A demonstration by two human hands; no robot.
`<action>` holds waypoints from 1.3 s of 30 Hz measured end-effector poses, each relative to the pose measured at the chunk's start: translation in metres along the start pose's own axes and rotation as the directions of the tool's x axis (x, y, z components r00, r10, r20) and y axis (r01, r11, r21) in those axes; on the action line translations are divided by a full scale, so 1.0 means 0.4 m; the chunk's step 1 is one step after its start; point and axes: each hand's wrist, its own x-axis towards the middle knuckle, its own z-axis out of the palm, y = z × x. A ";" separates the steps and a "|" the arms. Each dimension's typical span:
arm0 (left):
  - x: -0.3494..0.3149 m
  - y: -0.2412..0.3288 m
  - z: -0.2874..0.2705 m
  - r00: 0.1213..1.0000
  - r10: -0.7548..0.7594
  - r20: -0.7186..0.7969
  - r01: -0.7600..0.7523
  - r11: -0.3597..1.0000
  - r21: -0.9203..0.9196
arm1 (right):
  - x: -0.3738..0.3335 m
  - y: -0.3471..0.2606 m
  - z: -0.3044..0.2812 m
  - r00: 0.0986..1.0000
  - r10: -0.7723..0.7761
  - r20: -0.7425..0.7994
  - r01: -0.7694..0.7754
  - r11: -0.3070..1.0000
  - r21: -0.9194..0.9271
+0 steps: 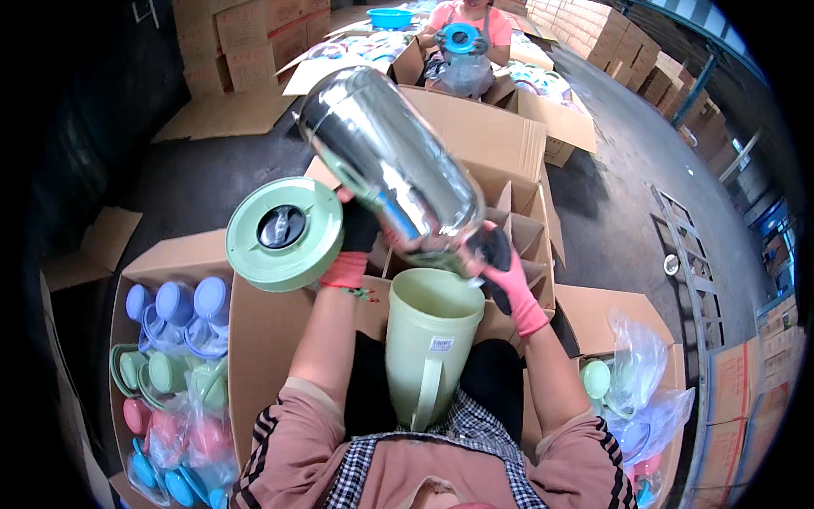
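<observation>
Two gloved hands grip a silver flask liner [394, 170] above a pale green jug shell [428, 339]. The left hand [352, 246] also seems to clamp a green base lid [284, 233]; the right hand [504, 271] holds the liner's lower end.

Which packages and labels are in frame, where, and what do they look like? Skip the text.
Sticker: on the pale green jug body between the knees; small white rectangle.
Left carton: open brown cardboard, holds blue, green and pink lids in clear bags.
Divided carton: ahead of the hands; brown, with cardboard cells.
Clear bags: lower right, over coloured parts.
Stacked cartons: top left; brown, closed.
Cartons by the other person: top; open flaps.
</observation>
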 end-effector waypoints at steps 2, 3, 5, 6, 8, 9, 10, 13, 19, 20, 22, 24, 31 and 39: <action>-0.015 0.040 -0.026 1.000 -0.008 0.000 0.008 0.998 0.057 | -0.001 -0.067 0.052 0.945 0.186 0.270 -0.216 0.973 0.086; -0.022 0.046 -0.036 1.000 -0.024 0.008 0.023 0.997 0.077 | 0.002 -0.047 0.048 0.930 0.208 0.302 -0.252 0.961 0.112; -0.043 0.043 -0.052 0.996 -0.086 0.030 0.082 0.991 0.110 | -0.002 0.030 0.023 0.911 0.298 0.285 -0.359 0.913 0.194; -0.054 0.036 -0.061 0.991 -0.129 0.044 0.122 0.984 0.129 | -0.010 0.069 0.007 0.900 0.364 0.240 -0.421 0.870 0.258; -0.081 0.035 -0.078 0.975 -0.208 0.077 0.191 0.964 0.183 | -0.020 0.069 0.009 0.801 0.557 0.218 -0.578 0.627 0.522; -0.092 0.038 -0.085 0.963 -0.255 0.092 0.230 0.949 0.216 | -0.022 0.075 0.014 0.819 0.551 0.162 -0.545 0.657 0.521; -0.098 0.033 -0.074 0.946 -0.305 0.108 0.273 0.932 0.240 | -0.022 0.072 0.014 0.836 0.541 0.097 -0.506 0.690 0.518; -0.146 0.059 -0.102 0.879 -0.477 0.004 0.450 0.833 0.322 | 0.015 0.069 0.033 0.973 0.219 -0.074 -0.151 0.844 0.514; -0.238 0.044 -0.074 0.937 -0.257 -0.236 0.324 0.893 0.313 | 0.019 -0.046 0.056 0.919 0.220 0.327 -0.053 0.891 -0.451; -0.230 0.029 -0.045 0.948 -0.274 -0.160 0.313 0.886 0.342 | 0.001 -0.071 0.058 0.919 0.274 0.286 -0.122 0.883 -0.454; -0.253 0.018 -0.004 0.910 -0.288 -0.297 0.377 0.873 0.310 | 0.027 -0.158 0.048 0.658 0.640 0.397 -0.362 0.731 -0.578; -0.285 0.017 -0.013 0.875 -0.342 -0.343 0.406 0.904 0.133 | 0.026 -0.182 0.072 0.596 0.630 0.498 -0.142 0.693 -0.707; -0.332 0.053 0.150 0.766 -0.589 -0.256 0.530 0.805 -0.267 | -0.034 -0.177 0.124 0.461 0.600 0.654 0.117 0.689 -0.715; -0.304 0.103 0.029 0.901 -0.084 -0.426 0.283 0.858 0.429 | -0.105 -0.165 0.084 0.962 0.186 0.200 -0.072 0.878 -0.473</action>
